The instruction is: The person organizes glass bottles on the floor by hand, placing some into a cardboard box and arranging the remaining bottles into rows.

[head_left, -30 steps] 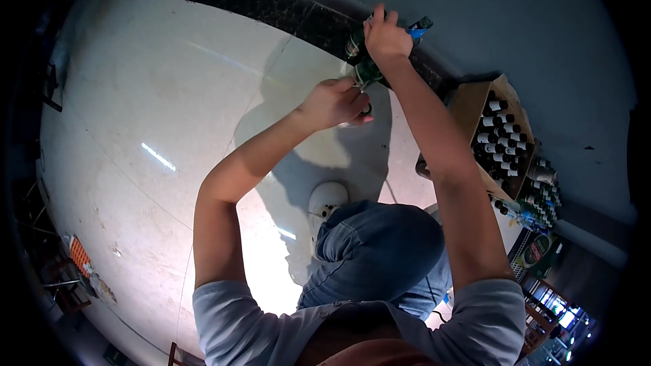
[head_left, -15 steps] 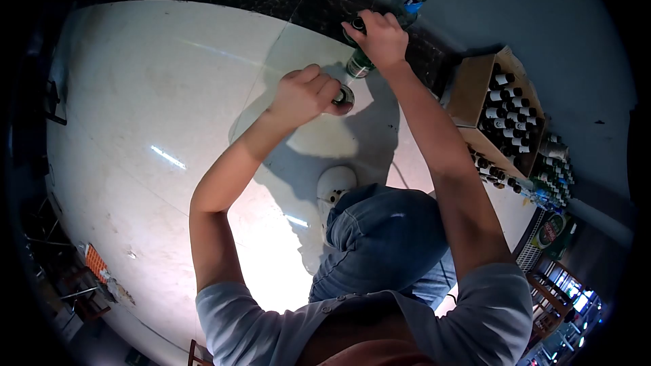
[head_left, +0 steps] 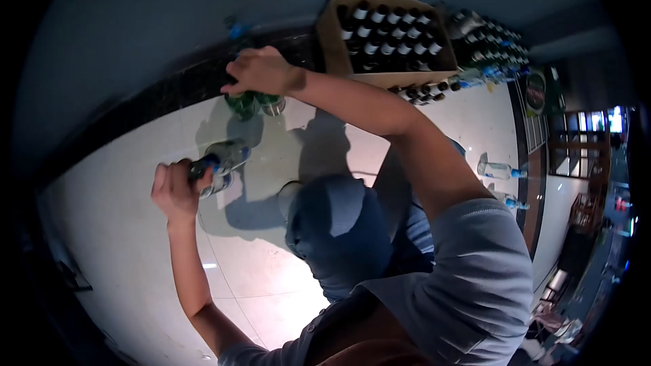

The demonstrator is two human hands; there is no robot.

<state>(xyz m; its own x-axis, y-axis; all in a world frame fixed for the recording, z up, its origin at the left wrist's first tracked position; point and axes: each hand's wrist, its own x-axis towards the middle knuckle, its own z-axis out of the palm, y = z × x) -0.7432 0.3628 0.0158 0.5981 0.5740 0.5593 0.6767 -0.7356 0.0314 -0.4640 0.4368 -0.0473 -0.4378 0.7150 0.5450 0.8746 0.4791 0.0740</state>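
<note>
My left hand (head_left: 178, 190) is closed around the necks of two clear glass bottles (head_left: 234, 154) with blue on them. They tilt over the floor, their bases pointing away from the palm. Farther forward, by the wall, my right hand (head_left: 263, 71) curls over two green glass bottles (head_left: 272, 104) whose bases show below it. The hand covers their necks, and motion smears the fingers a little. Just behind that hand, a bottle with a blue neck label (head_left: 237, 29) appears against the wall, its lower part hidden.
An open cardboard box (head_left: 332, 41) full of dark, white-labelled bottles stands by the wall at right. Beyond it are rows of more bottles (head_left: 491, 41). Clear blue-topped bottles (head_left: 498, 170) stand on the floor farther right. My bent knee (head_left: 339, 230) is below.
The view has swung right, bringing more of the room in. My left hand has moved outward from the right, and its bottles now show tilted. My right hand stays at the green bottles.
</note>
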